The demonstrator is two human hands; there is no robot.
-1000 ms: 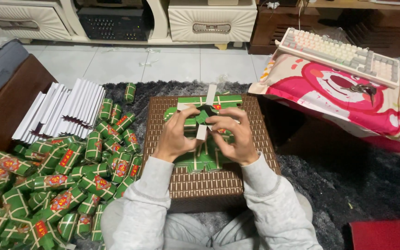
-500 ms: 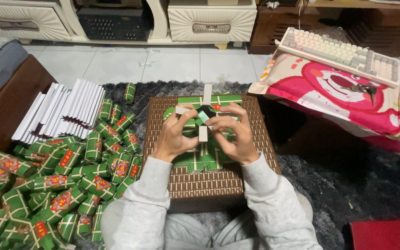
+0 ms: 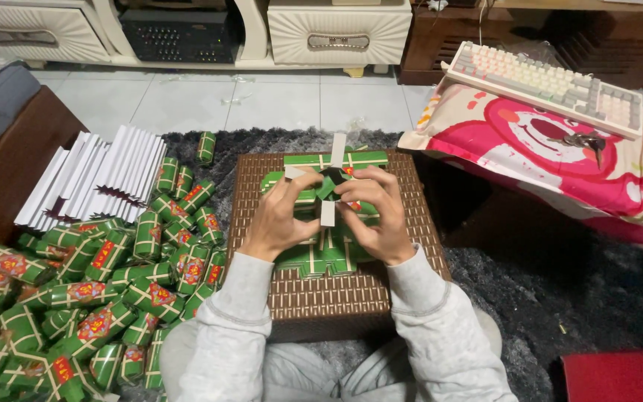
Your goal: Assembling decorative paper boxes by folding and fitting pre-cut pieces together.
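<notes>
My left hand (image 3: 280, 216) and my right hand (image 3: 377, 212) meet over a brown woven box (image 3: 333, 294), both pinching a small green paper piece with white strips (image 3: 329, 190) that is partly folded. Flat green printed sheets (image 3: 321, 257) lie under my hands on the box top, with more sticking out behind (image 3: 355, 158). To my left lies a heap of finished green cylinder-shaped packets with red labels (image 3: 98, 290). My grey sleeves cover both forearms.
A stack of white folded card blanks (image 3: 94, 179) lies on the dark shaggy rug at the left. A pink cartoon cushion (image 3: 537, 160) with a pale keyboard (image 3: 548, 85) on it sits at the right. White cabinets stand at the back; a red object (image 3: 619, 376) is bottom right.
My fingers have shifted slightly on the green piece, working its fold; the hands stay in the same place over the box.
</notes>
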